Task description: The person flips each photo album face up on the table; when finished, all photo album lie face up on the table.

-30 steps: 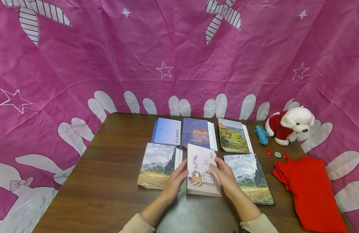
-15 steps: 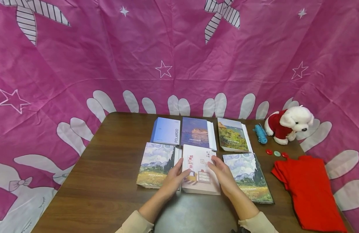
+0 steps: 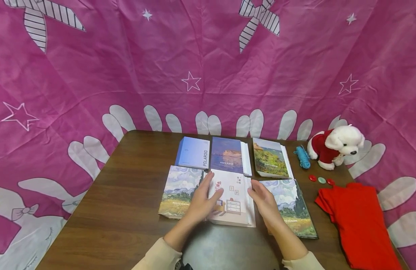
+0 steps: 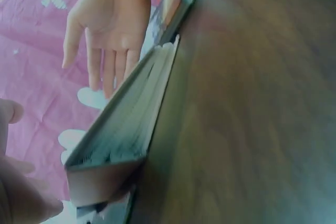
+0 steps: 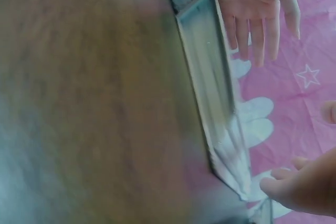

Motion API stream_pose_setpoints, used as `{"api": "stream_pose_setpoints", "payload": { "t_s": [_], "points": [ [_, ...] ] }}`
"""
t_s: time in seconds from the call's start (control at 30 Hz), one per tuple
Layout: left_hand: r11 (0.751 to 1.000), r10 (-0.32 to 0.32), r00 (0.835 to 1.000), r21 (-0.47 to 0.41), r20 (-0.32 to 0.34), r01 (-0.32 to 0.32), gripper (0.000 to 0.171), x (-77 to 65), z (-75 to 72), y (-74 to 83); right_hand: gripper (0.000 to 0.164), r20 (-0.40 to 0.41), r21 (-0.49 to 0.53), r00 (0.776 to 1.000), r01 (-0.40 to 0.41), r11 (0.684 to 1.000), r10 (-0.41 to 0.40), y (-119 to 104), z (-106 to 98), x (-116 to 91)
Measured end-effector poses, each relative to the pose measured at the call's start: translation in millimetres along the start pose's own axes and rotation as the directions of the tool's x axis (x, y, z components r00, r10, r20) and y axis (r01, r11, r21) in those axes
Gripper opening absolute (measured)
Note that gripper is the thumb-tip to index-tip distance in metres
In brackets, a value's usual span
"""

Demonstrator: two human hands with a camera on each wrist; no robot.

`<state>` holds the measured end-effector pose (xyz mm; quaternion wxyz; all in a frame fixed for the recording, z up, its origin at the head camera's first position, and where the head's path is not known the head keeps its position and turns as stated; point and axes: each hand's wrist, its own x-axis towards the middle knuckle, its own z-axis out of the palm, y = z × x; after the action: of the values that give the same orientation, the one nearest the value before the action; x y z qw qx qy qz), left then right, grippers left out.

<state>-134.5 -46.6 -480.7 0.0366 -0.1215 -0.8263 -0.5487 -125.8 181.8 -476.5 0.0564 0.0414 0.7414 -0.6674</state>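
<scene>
A cream photo album [image 3: 232, 191] with a drawn furniture scene lies on the table between the two hands, in the middle of the front row. My left hand [image 3: 202, 200] hovers at its left side with straight fingers, overlapping the cover's edge in the head view. On the other side my right hand [image 3: 267, 206] is held apart from the pages, its fingers relaxed. In the left wrist view the album [image 4: 123, 114] shows its wedge-shaped page end, thicker toward the spine. Neither hand grips anything. Landscape-painting albums flank it at left [image 3: 181, 189] and right [image 3: 290, 206].
Behind stand a blue Polaroid album [image 3: 193, 152], a purple sea-cliff album [image 3: 225, 153] and a garden album [image 3: 270, 157]. At right are blue cord [image 3: 302, 156], buttons [image 3: 321, 180], a plush dog [image 3: 339, 144] and folded red cloth [image 3: 363, 225].
The cream album has moved left and down from between both gripping hands to the table by the purple album. Both hands have let go, and the right hand has drawn away rightward.
</scene>
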Motion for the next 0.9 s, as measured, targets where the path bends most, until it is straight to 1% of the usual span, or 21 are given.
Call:
{"api": "stream_pose_setpoints", "payload": {
  "t_s": [0.1,0.27,0.4,0.53,0.63,0.73,0.83,0.9],
  "points": [
    [0.999,0.034,0.999,-0.019,0.009,-0.034,0.071,4.0,6.9,4.9,0.058,-0.012,-0.033,0.998,0.056,0.998,-0.056,-3,-7,-4],
    [0.996,0.063,0.998,-0.061,0.024,-0.061,0.068,9.9,20.9,11.5,0.058,-0.045,-0.07,0.994,0.095,0.993,-0.098,-8,-22,-8],
    [0.995,0.077,0.997,-0.063,0.031,-0.074,0.067,13.5,31.6,15.8,0.058,-0.062,-0.089,0.992,0.103,0.991,-0.109,-8,-34,-9],
    [0.994,0.095,0.994,-0.054,0.061,-0.092,0.065,14.5,45.4,17.6,0.061,-0.065,-0.112,0.991,0.112,0.987,-0.12,-5,-44,-10],
    [0.993,0.109,0.99,-0.051,0.089,-0.104,0.063,12.8,57.4,18.4,0.062,-0.077,-0.15,0.989,0.112,0.982,-0.125,-2,-52,-10],
    [0.992,0.124,0.986,-0.038,0.109,-0.12,0.061,9.8,69.5,19.8,0.062,-0.136,-0.248,0.983,0.084,0.965,-0.12,1,-60,-11],
    [0.99,0.141,0.982,-0.012,0.128,-0.14,0.06,6.5,80.6,22.1,0.063,-0.219,-0.372,0.968,0.032,0.928,-0.121,4,-69,-12],
    [0.99,0.142,0.978,0.0,0.151,-0.143,0.06,4.0,87.3,23.7,0.064,-0.261,-0.431,0.957,0.001,0.902,-0.126,5,-75,-13]
  ]
}}
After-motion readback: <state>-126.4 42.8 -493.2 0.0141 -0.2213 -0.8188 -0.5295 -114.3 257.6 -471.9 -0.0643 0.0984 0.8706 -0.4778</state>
